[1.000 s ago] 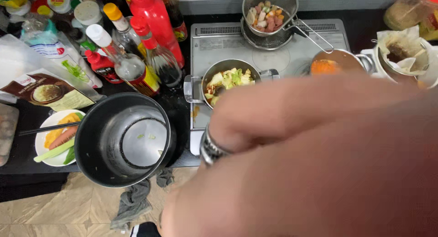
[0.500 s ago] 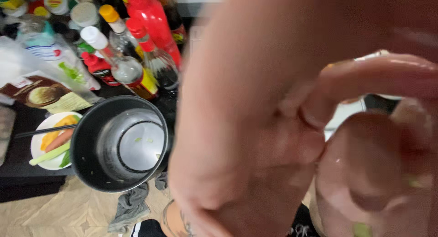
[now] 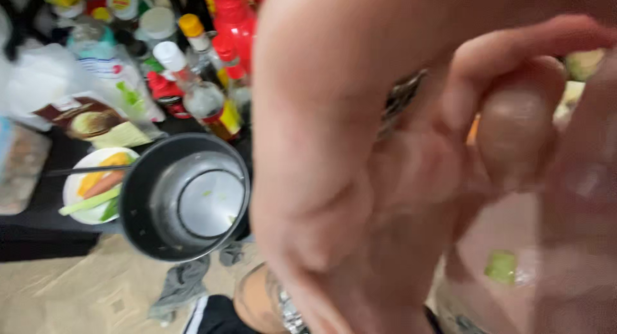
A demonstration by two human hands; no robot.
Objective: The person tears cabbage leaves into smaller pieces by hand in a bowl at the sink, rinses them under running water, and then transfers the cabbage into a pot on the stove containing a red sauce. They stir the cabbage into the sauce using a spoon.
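Head view is mostly filled by a hand [image 3: 360, 180] held close to the lens, blurred, its fingers [image 3: 514, 122] curled together; which hand it is, and whether it pinches anything, cannot be told. Left of it, a dark empty pot [image 3: 186, 196] sits at the counter's front edge, beside a white plate [image 3: 90, 193] of vegetables. Sauce bottles [image 3: 205, 96] stand behind. A green scrap [image 3: 501, 266] clings to the skin.

Small pale-green vegetable scrap [image 3: 500, 266], roughly square, wet-looking, blurred. It sticks to the skin of a hand very close to the lens, at lower right; which hand it is cannot be told.
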